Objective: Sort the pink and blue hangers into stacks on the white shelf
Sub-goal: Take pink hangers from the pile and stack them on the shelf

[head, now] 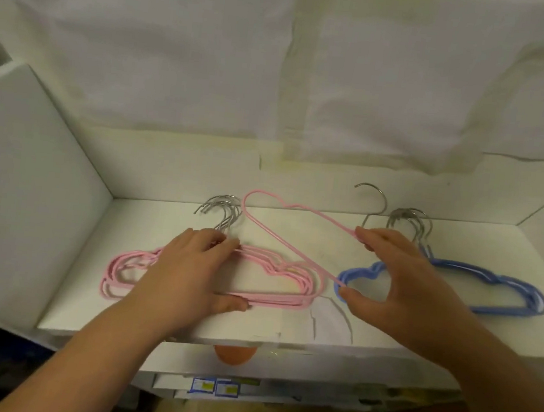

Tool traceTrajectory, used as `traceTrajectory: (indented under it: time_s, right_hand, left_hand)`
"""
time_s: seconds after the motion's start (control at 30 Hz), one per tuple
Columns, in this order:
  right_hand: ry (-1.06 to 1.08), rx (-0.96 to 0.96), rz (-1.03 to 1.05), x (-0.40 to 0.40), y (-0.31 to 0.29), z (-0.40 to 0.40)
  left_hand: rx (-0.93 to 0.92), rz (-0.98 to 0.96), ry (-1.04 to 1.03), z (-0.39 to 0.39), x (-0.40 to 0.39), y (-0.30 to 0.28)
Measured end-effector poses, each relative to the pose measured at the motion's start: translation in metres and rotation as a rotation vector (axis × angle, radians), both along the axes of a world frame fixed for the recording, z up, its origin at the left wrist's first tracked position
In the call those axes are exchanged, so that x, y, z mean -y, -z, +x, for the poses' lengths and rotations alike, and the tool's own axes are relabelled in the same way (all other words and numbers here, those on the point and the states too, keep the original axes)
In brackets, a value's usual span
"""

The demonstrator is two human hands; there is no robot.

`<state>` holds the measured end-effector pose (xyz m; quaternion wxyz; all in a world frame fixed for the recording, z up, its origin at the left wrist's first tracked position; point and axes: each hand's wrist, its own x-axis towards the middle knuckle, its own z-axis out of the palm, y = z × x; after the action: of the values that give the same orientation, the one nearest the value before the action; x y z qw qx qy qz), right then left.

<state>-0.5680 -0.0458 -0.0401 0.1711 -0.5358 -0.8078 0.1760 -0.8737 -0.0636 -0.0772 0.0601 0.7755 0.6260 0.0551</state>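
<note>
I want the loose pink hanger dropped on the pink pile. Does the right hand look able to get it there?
Probably yes: the right hand holds the pink hanger beside the pink stack; only the left hand rests there.

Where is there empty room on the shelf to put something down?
Bare patches on the white shelf: the front strip below the blue stack, and the back left corner behind the pink stack. The middle is crowded: the right hand holds a loose pink hanger there, and the left hand rests on the pink stack.

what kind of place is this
Probably a storage or stockroom corner, though that is a guess: a plain white shelf holds a pink stack and a blue stack of hangers, with a sheet draped behind.
</note>
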Motion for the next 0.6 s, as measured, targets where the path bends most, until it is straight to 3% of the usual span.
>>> traceTrajectory:
  time_s: [0.1, 0.4, 0.6]
  right_hand:
    - [-0.016, 0.016, -0.001, 0.0, 0.001, -0.003]
    - [-0.255, 0.053, -0.055, -0.008, 0.005, -0.057]
    - [-0.395, 0.089, -0.031, -0.018, 0.015, -0.104]
  left_hand:
    - [0.016, 0.008, -0.016, -0.009, 0.008, 0.0]
    - [0.061, 0.033, -0.324, -0.054, 0.048, -0.019]
    - [0.038, -0.018, -0.316, -0.066, 0.048, -0.02]
